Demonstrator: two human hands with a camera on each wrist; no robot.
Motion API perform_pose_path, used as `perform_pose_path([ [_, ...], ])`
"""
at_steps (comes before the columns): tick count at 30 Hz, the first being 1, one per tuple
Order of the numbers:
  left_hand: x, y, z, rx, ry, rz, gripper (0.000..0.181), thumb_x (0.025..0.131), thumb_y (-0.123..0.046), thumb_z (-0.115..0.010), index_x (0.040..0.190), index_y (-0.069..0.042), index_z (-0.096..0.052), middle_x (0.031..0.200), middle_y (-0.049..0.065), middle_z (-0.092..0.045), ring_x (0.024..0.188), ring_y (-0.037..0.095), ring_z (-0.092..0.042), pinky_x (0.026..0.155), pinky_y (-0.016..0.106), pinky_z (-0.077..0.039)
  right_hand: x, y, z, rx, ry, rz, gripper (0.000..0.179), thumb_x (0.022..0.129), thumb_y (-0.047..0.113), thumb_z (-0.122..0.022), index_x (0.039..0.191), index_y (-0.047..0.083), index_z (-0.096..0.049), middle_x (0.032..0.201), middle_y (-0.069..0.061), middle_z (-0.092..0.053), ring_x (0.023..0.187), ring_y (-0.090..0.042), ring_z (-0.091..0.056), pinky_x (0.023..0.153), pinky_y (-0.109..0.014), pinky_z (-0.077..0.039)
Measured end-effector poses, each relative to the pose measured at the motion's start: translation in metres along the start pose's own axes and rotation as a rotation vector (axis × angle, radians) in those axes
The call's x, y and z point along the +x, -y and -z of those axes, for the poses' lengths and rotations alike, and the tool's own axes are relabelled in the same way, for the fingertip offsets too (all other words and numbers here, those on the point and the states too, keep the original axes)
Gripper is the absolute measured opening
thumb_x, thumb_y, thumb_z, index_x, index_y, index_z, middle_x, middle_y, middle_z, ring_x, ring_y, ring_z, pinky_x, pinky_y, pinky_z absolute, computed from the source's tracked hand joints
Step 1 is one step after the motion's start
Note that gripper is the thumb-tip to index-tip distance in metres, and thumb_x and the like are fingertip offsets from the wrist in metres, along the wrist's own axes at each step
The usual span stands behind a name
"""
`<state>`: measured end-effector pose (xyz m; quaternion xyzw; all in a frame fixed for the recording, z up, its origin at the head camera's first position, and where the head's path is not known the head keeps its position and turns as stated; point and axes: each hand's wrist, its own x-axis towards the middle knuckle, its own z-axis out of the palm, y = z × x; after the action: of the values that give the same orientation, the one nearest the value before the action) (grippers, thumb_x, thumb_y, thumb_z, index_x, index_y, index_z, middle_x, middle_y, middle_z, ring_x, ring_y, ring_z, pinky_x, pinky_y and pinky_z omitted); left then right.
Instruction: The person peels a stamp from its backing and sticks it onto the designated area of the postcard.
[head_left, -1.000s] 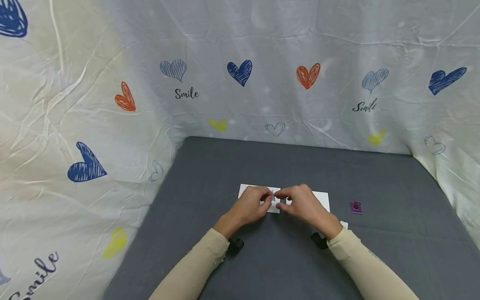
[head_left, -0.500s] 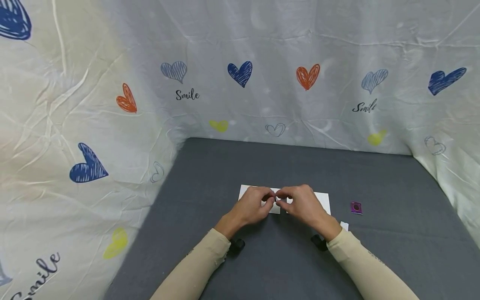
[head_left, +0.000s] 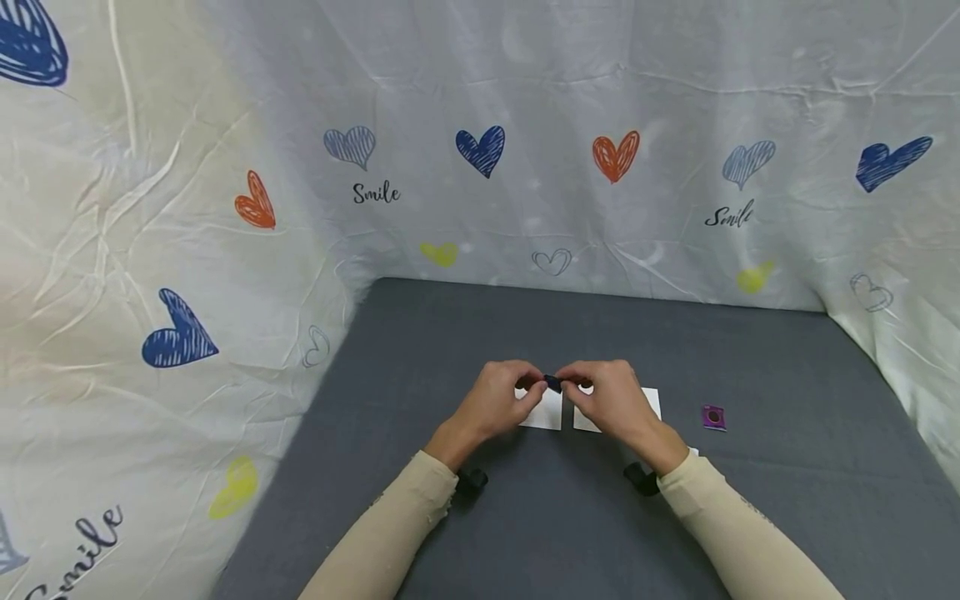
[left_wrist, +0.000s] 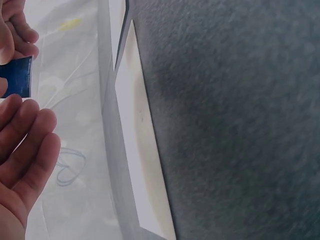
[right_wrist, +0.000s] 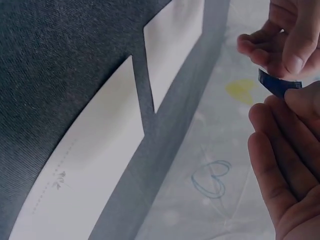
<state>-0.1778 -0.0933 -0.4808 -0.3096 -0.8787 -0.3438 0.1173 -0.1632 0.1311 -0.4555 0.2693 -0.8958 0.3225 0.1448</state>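
Both hands meet over the white cards, at a small, dark blue, flat, square-cornered piece. My left hand pinches its left end, thumb below and forefinger above. At the right end, the thumb and forefinger of my right hand grip it too. From the right wrist the blue piece looks bent, with the right thumb on it. Its printed face shows a pale edge strip in the left wrist view. The other fingers of both hands extend loosely. Fingers cover part of the piece.
Two white cards lie side by side under the hands, a left card and a right card. A purple square packet lies farther right on the grey cloth. A white sheet printed with hearts hangs behind.
Both hands have risen slightly and moved away from me, uncovering more of the cards' near edges. The piece, thin and edge-on before, now shows a dark face.
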Motion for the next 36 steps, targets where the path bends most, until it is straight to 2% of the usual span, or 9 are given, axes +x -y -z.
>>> perform_pose_path([
  [4, 0.004, 0.000, 0.004, -0.014, -0.017, 0.001, 0.009, 0.102, -0.014, -0.077, 0.103, -0.006, -0.081, 0.098, 0.007, -0.080, 0.088, 0.019, -0.078, 0.084, 0.042, -0.065, 0.002, 0.000, 0.002, -0.005, 0.005, 0.008, 0.013, 0.096, 0.005, -0.080, 0.104, 0.011, -0.087, 0.096, -0.002, -0.085, 0.084, -0.020, -0.080, 0.076, -0.042, -0.065],
  [9, 0.008, 0.000, 0.009, -0.002, -0.041, -0.007, 0.006, 0.101, -0.012, -0.079, 0.103, -0.007, -0.081, 0.097, 0.006, -0.080, 0.087, 0.017, -0.077, 0.083, 0.040, -0.064, 0.004, 0.000, 0.003, 0.002, 0.016, 0.012, 0.014, 0.096, 0.005, -0.078, 0.105, 0.011, -0.087, 0.097, -0.001, -0.085, 0.083, -0.019, -0.079, 0.076, -0.043, -0.065],
  [15, 0.012, 0.000, 0.010, 0.023, -0.040, -0.032, 0.006, 0.101, -0.009, -0.077, 0.103, -0.006, -0.081, 0.098, 0.006, -0.080, 0.088, 0.017, -0.078, 0.081, 0.036, -0.064, 0.008, -0.001, 0.003, 0.028, 0.017, 0.005, 0.013, 0.098, 0.005, -0.077, 0.105, 0.010, -0.087, 0.097, -0.003, -0.085, 0.085, -0.021, -0.081, 0.076, -0.044, -0.065],
  [20, 0.015, -0.001, 0.010, 0.016, -0.030, -0.027, 0.007, 0.102, -0.009, -0.075, 0.102, -0.005, -0.081, 0.098, 0.007, -0.080, 0.088, 0.017, -0.078, 0.081, 0.035, -0.065, 0.011, -0.002, 0.003, 0.028, 0.004, -0.013, 0.009, 0.099, 0.008, -0.078, 0.103, 0.009, -0.086, 0.096, -0.004, -0.085, 0.085, -0.021, -0.081, 0.077, -0.043, -0.066],
  [25, 0.018, -0.003, 0.010, 0.047, -0.017, -0.005, 0.008, 0.103, -0.011, -0.074, 0.102, -0.006, -0.081, 0.097, 0.007, -0.080, 0.086, 0.016, -0.077, 0.079, 0.034, -0.064, 0.014, -0.002, 0.001, 0.004, 0.000, -0.060, 0.007, 0.099, 0.013, -0.079, 0.100, 0.010, -0.085, 0.092, -0.003, -0.084, 0.080, -0.019, -0.079, 0.073, -0.041, -0.064],
  [31, 0.021, -0.001, 0.005, 0.095, 0.002, 0.062, 0.009, 0.104, -0.013, -0.074, 0.102, -0.007, -0.081, 0.097, 0.006, -0.080, 0.084, 0.014, -0.076, 0.078, 0.032, -0.063, 0.017, -0.006, -0.002, -0.023, 0.026, -0.126, 0.008, 0.098, 0.018, -0.081, 0.096, 0.011, -0.085, 0.086, -0.002, -0.081, 0.072, -0.013, -0.072, 0.067, -0.037, -0.060],
  [36, 0.024, -0.001, 0.001, 0.122, 0.034, 0.106, 0.010, 0.104, -0.013, -0.074, 0.101, -0.007, -0.081, 0.094, 0.006, -0.080, 0.082, 0.014, -0.075, 0.075, 0.030, -0.062, 0.018, -0.012, -0.007, -0.030, 0.062, -0.161, 0.010, 0.099, 0.019, -0.081, 0.094, 0.011, -0.084, 0.084, 0.000, -0.081, 0.071, -0.012, -0.071, 0.068, -0.037, -0.060],
])
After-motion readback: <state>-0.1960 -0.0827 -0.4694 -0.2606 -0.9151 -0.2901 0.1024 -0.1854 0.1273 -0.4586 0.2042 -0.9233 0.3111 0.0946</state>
